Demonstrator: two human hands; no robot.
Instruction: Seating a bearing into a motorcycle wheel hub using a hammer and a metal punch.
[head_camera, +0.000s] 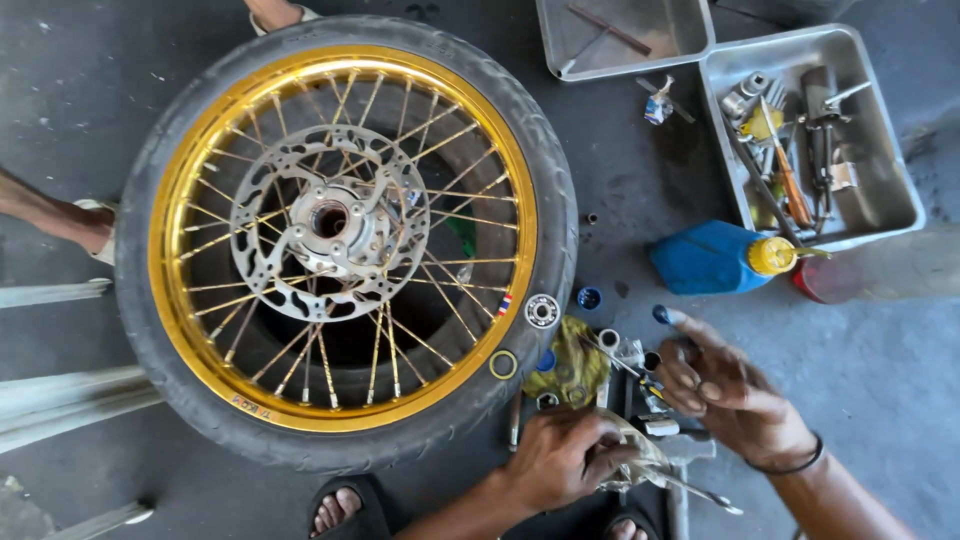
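Observation:
A motorcycle wheel (345, 240) lies flat on the concrete, with a black tyre, gold rim, gold spokes and a silver brake disc (330, 222) at the hub. A bearing (541, 311) and a gold ring (503, 364) rest on the tyre's right side. My left hand (562, 455) grips a dirty rag (640, 460) wrapped around a metal tool near the bottom edge. My right hand (725, 390), with blue grease on the forefinger tip, hovers over small parts and a yellow cloth (572, 362), holding nothing that I can make out.
A blue bottle with a yellow cap (722, 258) lies on its side. Two metal trays (900, 190) of tools sit at the top right. My sandalled feet (340, 508) are at the bottom edge; another person's feet (95, 228) rest against the tyre.

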